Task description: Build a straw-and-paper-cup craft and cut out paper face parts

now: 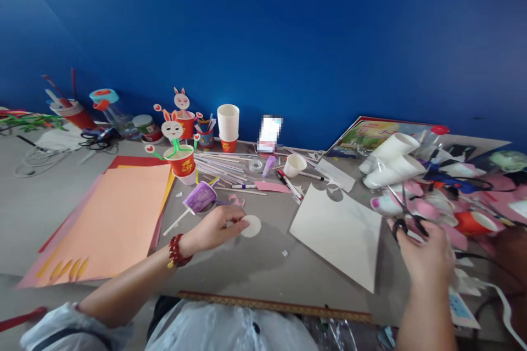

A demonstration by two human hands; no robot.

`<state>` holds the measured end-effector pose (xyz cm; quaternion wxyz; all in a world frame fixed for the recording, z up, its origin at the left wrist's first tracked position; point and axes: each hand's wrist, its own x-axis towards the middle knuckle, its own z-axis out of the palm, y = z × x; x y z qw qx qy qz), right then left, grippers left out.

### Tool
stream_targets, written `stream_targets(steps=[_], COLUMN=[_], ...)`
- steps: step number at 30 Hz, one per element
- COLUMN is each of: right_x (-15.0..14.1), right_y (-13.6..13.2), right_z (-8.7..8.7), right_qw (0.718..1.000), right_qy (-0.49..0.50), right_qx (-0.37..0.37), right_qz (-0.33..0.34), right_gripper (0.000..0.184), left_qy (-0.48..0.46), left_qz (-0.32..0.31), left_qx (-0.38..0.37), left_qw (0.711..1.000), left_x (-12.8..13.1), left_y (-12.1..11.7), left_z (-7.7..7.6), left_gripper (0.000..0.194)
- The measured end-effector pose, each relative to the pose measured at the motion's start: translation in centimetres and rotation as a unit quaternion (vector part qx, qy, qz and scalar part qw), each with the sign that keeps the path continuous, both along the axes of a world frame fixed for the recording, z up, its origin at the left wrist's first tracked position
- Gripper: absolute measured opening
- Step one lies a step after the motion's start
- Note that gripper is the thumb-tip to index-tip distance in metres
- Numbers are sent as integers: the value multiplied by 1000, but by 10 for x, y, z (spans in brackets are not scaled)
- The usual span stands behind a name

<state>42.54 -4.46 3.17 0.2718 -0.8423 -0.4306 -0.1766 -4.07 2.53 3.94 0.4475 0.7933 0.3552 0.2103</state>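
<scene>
Between the thumb and fingers of my left hand is a small white paper circle, held just over the grey table. Off to the right, my right hand grips a pair of scissors by the dark handles, blades pointing up and away. A large white sheet with rounded bites cut from its far edge lies between the hands. Beyond my left hand sits a purple-coloured paper cup on its side, a white stick beside it.
Coloured paper sheets are stacked at left. Red cups with rabbit figures stand behind them, near white stacked cups. Thin paper sticks, markers and a white cup line the back. Rolls and scraps crowd the right.
</scene>
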Motion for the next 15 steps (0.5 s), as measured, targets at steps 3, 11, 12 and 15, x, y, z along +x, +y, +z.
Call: stream_targets(steps=[3,11,12,15], right_x=[-30,-151,-159,-172], right_y=[2,39,45,55], right_z=[2,-19,-21,-23], right_qw=[998,921,920,910], right_qy=[59,114,96,30], right_qx=[-7,-192,-216,-290], right_qz=[11,319,314,295], right_gripper=[41,28,27,25], left_qy=[-76,-174,-174,-169], left_qz=[45,101,101,104], left_qx=[-157,-309,-310,-308], left_qw=[984,930,929,930], left_x=[7,10,10,7], left_y=[-2,-13,-14,-18], left_z=[-14,-18,-18,-18], left_gripper=[45,43,42,43])
